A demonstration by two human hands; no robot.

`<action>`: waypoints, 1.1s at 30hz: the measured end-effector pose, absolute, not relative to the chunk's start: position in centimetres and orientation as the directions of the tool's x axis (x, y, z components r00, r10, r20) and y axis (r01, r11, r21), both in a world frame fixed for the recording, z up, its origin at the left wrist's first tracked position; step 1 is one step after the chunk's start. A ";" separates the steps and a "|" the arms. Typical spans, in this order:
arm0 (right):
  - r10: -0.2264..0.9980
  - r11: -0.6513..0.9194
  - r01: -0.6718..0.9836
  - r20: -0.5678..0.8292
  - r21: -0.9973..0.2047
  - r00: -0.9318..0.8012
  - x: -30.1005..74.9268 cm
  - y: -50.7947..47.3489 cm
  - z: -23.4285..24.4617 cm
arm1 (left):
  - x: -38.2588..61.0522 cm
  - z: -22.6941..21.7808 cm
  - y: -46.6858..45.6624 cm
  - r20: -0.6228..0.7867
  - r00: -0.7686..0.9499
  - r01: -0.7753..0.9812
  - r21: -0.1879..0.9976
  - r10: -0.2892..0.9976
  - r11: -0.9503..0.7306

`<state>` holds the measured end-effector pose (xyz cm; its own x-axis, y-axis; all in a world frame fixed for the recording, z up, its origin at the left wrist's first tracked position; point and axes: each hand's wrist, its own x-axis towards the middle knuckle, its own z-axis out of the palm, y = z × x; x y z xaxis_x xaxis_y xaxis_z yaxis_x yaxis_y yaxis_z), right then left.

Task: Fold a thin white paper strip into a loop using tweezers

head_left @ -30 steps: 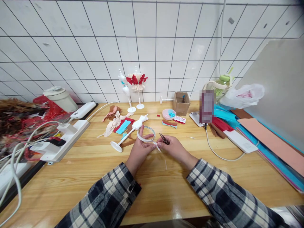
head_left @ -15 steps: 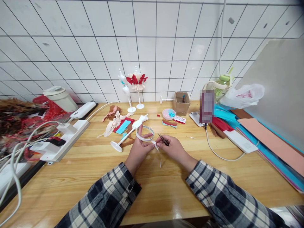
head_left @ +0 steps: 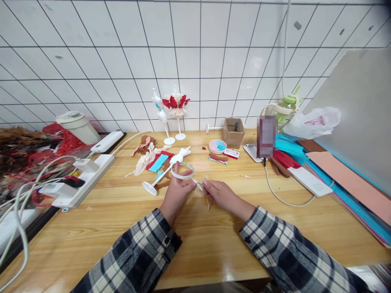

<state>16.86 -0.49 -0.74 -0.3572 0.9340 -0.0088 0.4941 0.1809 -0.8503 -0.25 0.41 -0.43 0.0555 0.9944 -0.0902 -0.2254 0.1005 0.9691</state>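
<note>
A roll of white tape (head_left: 182,176) hangs around the raised finger of my left hand (head_left: 177,195). That hand's other fingers pinch the tape's loose end. My right hand (head_left: 221,193) is closed on a small pointed metal tool that looks like tweezers (head_left: 200,184), mostly hidden by the fingers. Its tip points left and meets the tape end between my hands. A thin white strip (head_left: 208,202) dangles by my right fingertips. Just behind my left hand, a small white mannequin on a stand (head_left: 159,174) lies tilted on the wooden table (head_left: 210,248).
Two upright mannequins (head_left: 166,122) stand by the wall, one in a red-bowed dress (head_left: 176,105). Fabric scraps (head_left: 146,160) lie behind my left hand. Further back are a pink bowl (head_left: 214,147) and a cardboard box (head_left: 233,133). A power strip (head_left: 88,179) sits left; a cable (head_left: 284,203) curves right.
The tool in my right hand has swung from pointing up and away to pointing left at the tape end. The tape roll has shifted slightly left and tilted flatter.
</note>
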 end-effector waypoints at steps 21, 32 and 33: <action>0.934 0.260 0.607 0.037 -0.751 -0.354 16.4 -0.9 -1.2 | -0.1 -0.7 0.3 -0.071 0.086 -0.231 0.969 0.994 0.089; 0.930 0.275 0.643 0.029 -0.714 -0.366 16.2 -0.8 -1.4 | 0.3 -0.1 0.0 -0.086 0.090 -0.180 0.978 0.992 0.101; 0.930 0.275 0.651 0.025 -0.708 -0.366 16.2 -0.7 -1.4 | 0.3 0.0 0.0 -0.088 0.087 -0.183 0.978 0.992 0.103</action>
<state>16.20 -0.73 -1.39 -0.3657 0.9304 0.0251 0.6505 0.2748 -0.7080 0.28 -0.02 -0.05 0.0870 0.9923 -0.0878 -0.1833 0.1025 0.9777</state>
